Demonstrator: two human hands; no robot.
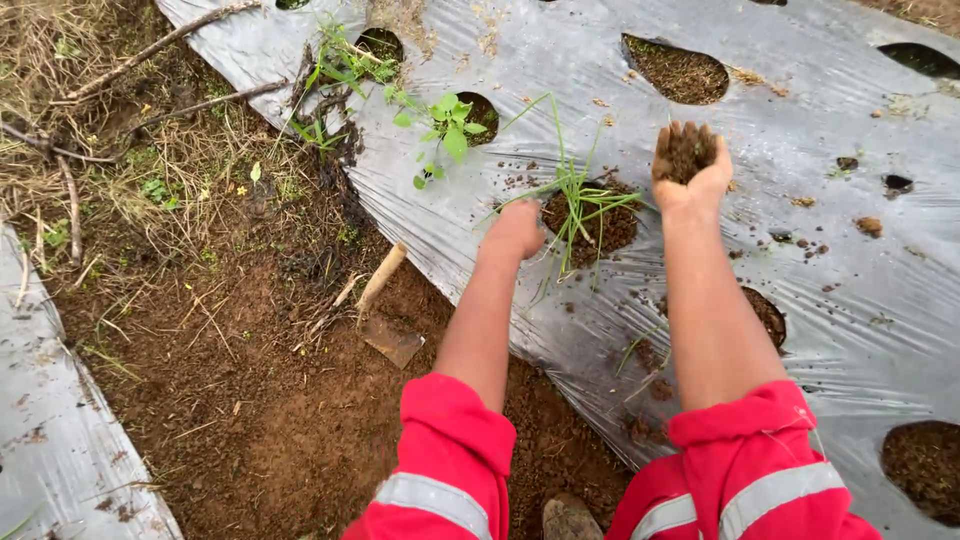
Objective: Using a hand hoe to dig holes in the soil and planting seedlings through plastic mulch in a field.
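My left hand (515,230) is closed around the base of a thin green seedling (578,205), holding it upright in a soil-filled hole (610,228) cut in the silver plastic mulch sheet (800,200). To the right and slightly farther, my right hand (688,170) is raised palm up, cupping a clump of dark soil (684,152) above the sheet. Both arms wear red sleeves with grey reflective bands.
More planting holes dot the sheet, such as one hole (678,70) at the top and another (925,465) lower right. A leafy green plant (445,125) grows from a hole on the left. A small wooden-handled trowel (385,315) lies on bare brown earth.
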